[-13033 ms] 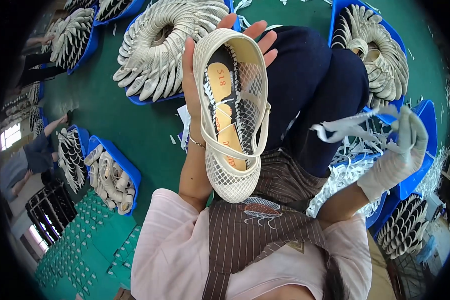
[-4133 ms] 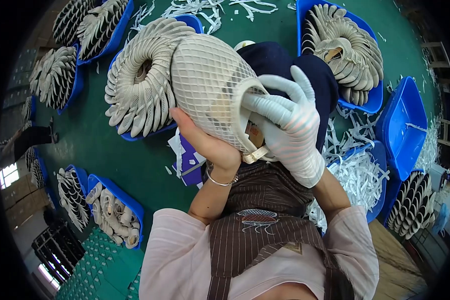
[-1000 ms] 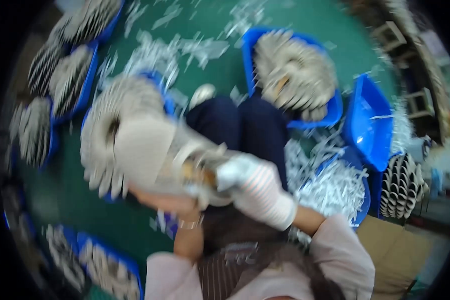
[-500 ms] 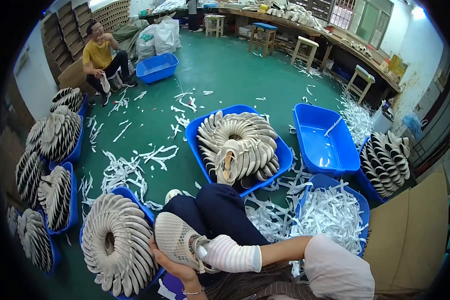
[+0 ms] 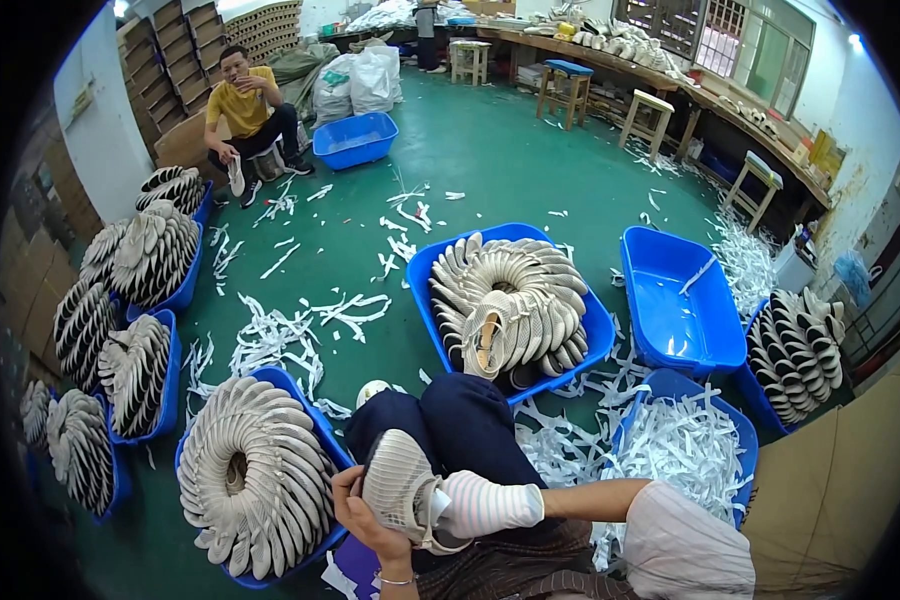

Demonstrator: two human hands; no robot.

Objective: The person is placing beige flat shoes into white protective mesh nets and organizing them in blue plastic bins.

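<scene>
Head view: shoe (image 5: pixel 398 487), earlier raised and turned, now rested on the lap; left hand (image 5: pixel 362 517) cupped beneath it, gloved right hand (image 5: pixel 485 505) closed on its heel.

This is a shoe workshop — a factory floor (image 5: pixel 490 150) painted green. Blue tubs (image 5: pixel 670 300) stand about it, most heaped with fans of pale mesh shoes (image 5: pixel 515 300). White paper strips (image 5: pixel 280 330) litter the ground left of the middle tub. Beyond it run long workbenches (image 5: pixel 610 50) with stools (image 5: pixel 645 115) — and another person (image 5: pixel 245 110) sits far left beside stacked cartons (image 5: pixel 260 25).
</scene>
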